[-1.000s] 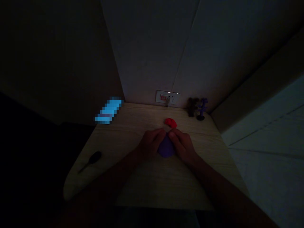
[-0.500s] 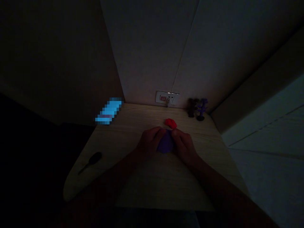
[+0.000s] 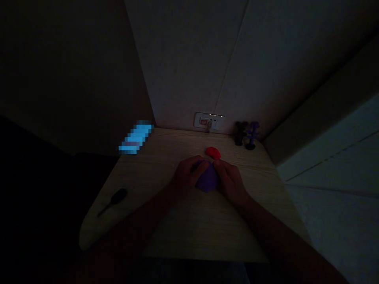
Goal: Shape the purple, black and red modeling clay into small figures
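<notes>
Between my hands is a flattened purple piece of what looks like modelling clay (image 3: 207, 179), held over the middle of the wooden table. My left hand (image 3: 187, 172) is closed on its left side, with the thumb lying across the upper part. On the right, my right hand (image 3: 230, 178) pinches the upper right edge between thumb and fingers. The fingertips under the piece are hidden. Just beyond both hands lies a lumpy red piece of clay (image 3: 213, 152), apart from them.
A dark-handled tool with a thin shaft (image 3: 119, 195) lies at the table's left. A lit, pixelated screen (image 3: 136, 138) is at the back left. Two small figures, one dark (image 3: 240, 133) and one purple (image 3: 252, 135), stand back right. A wall socket (image 3: 209, 122) sits behind the wooden table (image 3: 204, 232).
My left thumb has shifted and bent on the purple clay, so more of the clay's upper left shows. The right hand stays almost in place.
</notes>
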A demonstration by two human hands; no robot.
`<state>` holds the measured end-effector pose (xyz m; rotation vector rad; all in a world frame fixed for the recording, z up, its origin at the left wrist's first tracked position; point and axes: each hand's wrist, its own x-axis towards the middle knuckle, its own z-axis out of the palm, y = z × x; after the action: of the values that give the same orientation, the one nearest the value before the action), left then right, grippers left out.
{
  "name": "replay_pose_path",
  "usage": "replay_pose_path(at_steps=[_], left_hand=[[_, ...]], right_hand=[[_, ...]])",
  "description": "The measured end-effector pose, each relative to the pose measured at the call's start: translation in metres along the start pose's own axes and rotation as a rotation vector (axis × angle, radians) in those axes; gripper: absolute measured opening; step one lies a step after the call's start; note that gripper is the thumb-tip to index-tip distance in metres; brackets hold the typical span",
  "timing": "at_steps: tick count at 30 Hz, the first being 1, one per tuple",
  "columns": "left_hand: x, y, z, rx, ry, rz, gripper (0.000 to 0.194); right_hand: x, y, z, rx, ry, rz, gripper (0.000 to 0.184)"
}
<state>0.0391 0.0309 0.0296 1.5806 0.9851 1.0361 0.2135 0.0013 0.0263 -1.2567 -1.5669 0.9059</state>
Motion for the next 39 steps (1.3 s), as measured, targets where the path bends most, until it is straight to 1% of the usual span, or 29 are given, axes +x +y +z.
replay_pose_path(at_steps=[5, 7, 12, 14, 16, 18, 20, 22, 24, 25, 28, 31, 36, 39], left_hand=[[0.001, -0.001, -0.001, -0.085, -0.040, 0.018, 0.023], [0.001, -0.001, -0.001, -0.061, -0.046, 0.016, 0.024], [-0.001, 0.001, -0.001, 0.033, -0.017, 0.019, 0.026], [-0.001, 0.002, -0.002, 0.045, -0.008, 0.032, 0.025], [0.000, 0.003, -0.002, 0.030, 0.011, 0.042, 0.024], [0.002, 0.001, -0.001, -0.035, 0.022, 0.041, 0.026], [0.002, -0.003, 0.001, -0.146, 0.001, -0.018, 0.032], [0.002, -0.007, 0.003, -0.249, -0.068, -0.128, 0.039], [0.002, -0.010, 0.005, -0.286, -0.135, -0.217, 0.046], [0.001, -0.011, 0.006, -0.285, -0.147, -0.236, 0.048], [0.000, -0.011, 0.006, -0.249, -0.122, -0.221, 0.046], [0.000, -0.010, 0.005, -0.214, -0.099, -0.194, 0.044], [0.000, -0.013, 0.003, -0.255, -0.155, -0.201, 0.050], [-0.002, -0.013, 0.002, -0.196, -0.139, -0.181, 0.050]], right_hand=[[0.002, -0.007, -0.001, -0.056, 0.000, -0.081, 0.056], [0.002, -0.007, -0.001, -0.052, -0.011, -0.071, 0.056], [0.001, 0.003, 0.000, 0.042, -0.081, 0.007, 0.057], [0.001, 0.005, 0.000, 0.041, -0.099, 0.009, 0.055], [0.002, 0.004, 0.001, 0.018, -0.094, -0.005, 0.053], [0.002, 0.001, 0.001, -0.003, -0.064, -0.029, 0.054], [0.003, -0.002, 0.001, -0.008, -0.022, -0.045, 0.055], [0.004, -0.004, 0.000, 0.000, 0.020, -0.041, 0.055], [0.004, -0.003, 0.000, 0.019, 0.050, -0.023, 0.054], [0.004, -0.002, 0.000, 0.044, 0.055, -0.007, 0.053], [0.004, 0.002, 0.001, 0.141, 0.009, 0.047, 0.051], [0.003, 0.006, 0.001, 0.152, -0.042, 0.064, 0.050], [0.002, 0.003, 0.002, 0.142, -0.065, 0.060, 0.052], [0.001, 0.002, 0.002, 0.158, -0.072, 0.078, 0.054]])
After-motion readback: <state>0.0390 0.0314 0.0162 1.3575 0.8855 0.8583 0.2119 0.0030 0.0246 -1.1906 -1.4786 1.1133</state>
